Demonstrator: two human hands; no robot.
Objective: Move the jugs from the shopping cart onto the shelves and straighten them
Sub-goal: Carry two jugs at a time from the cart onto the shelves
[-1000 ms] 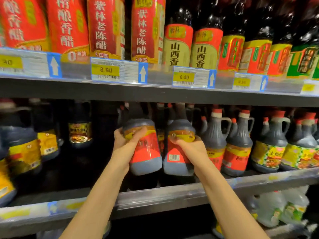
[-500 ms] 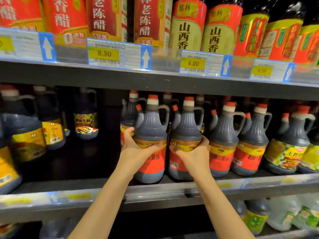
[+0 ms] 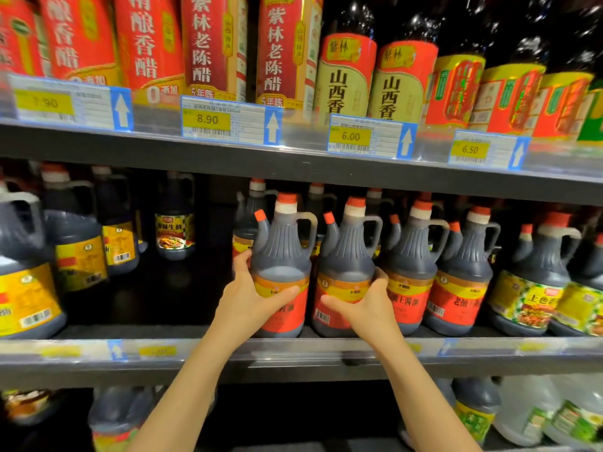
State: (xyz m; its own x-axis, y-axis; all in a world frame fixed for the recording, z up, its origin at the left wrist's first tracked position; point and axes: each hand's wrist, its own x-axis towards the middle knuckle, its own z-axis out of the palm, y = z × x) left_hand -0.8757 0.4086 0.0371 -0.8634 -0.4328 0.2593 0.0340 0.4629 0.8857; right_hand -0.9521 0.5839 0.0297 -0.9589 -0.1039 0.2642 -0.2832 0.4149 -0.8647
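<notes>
Two dark soy-sauce jugs with red-and-yellow labels and orange caps stand upright side by side at the front of the middle shelf (image 3: 182,352). My left hand (image 3: 251,300) grips the left jug (image 3: 282,252) round its belly, thumb across the label. The right jug (image 3: 347,256) is held the same way by my right hand (image 3: 365,305). Their handles point right. The shopping cart is out of view.
More matching jugs (image 3: 409,265) stand to the right and behind. Jugs with yellow labels (image 3: 26,275) fill the shelf's left end, with a dark gap between them and my hands. Above, vinegar bottles (image 3: 212,44) sit behind price tags (image 3: 228,123). Further jugs stand on the shelf below.
The two jugs came down from the air onto the middle shelf and now stand at its front edge. My hands stay on them.
</notes>
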